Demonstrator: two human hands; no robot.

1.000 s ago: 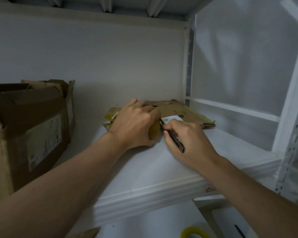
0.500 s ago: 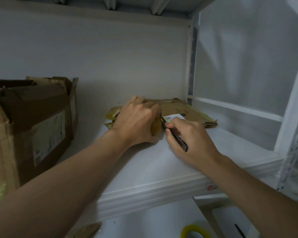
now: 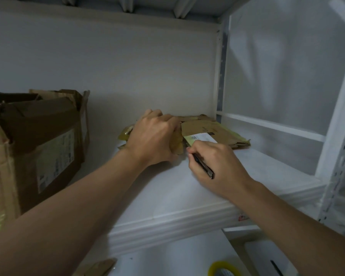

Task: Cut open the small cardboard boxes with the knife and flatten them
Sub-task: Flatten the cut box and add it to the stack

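A small brown cardboard box (image 3: 213, 130), partly collapsed, lies on the white shelf (image 3: 167, 196) near the back right corner. It carries a white label (image 3: 201, 138). My left hand (image 3: 153, 138) grips the box's near left flap, fingers curled over the edge. My right hand (image 3: 217, 166) holds a dark knife (image 3: 203, 166) like a pen. Its tip points at the box just right of my left hand; the blade itself is hidden by my fingers.
A large open brown carton (image 3: 38, 148) with a pale label stands at the shelf's left. White rack posts (image 3: 337, 146) rise on the right. Below the shelf lie a yellow tape roll (image 3: 223, 268) and a cardboard scrap (image 3: 100, 266).
Both hands stay on the box. The right hand with the knife has shifted slightly towards me along the box edge; the view has drifted a little.
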